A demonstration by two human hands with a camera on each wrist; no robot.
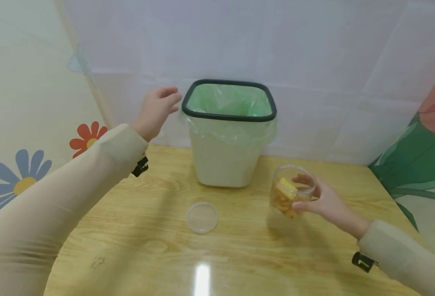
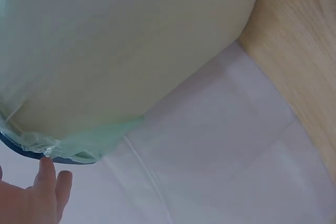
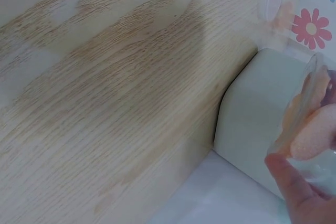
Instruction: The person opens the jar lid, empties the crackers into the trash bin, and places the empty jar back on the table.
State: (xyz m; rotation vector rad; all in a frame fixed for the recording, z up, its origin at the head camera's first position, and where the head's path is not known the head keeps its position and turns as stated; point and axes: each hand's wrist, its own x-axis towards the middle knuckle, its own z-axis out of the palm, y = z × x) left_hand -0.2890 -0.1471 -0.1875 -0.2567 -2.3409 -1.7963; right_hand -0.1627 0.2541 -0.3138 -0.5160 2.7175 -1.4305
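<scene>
My right hand (image 1: 319, 197) grips a clear plastic jar (image 1: 276, 185), its thumb and fingers around the side. The lidless jar contains yellow and orange-brown pieces (image 1: 287, 188) whose kind I cannot tell. In the right wrist view the jar (image 3: 294, 121) shows at the right edge, tilted in that picture, with the thumb against it. My left hand (image 1: 158, 109) hovers beside the left rim of a pale trash bin (image 1: 226, 154), fingers loosely bent and holding nothing. In the left wrist view its fingertips (image 2: 47, 169) come close to the bin's dark rim; contact is unclear.
A round clear lid (image 1: 202, 218) lies on the wooden table (image 1: 158, 250) in front of the bin. A green liner bag (image 1: 236, 131) folds over the bin's outside beneath its black rim (image 1: 228, 118). Behind the bin rises a white cloth backdrop (image 1: 313, 61); flower-patterned panels flank both sides.
</scene>
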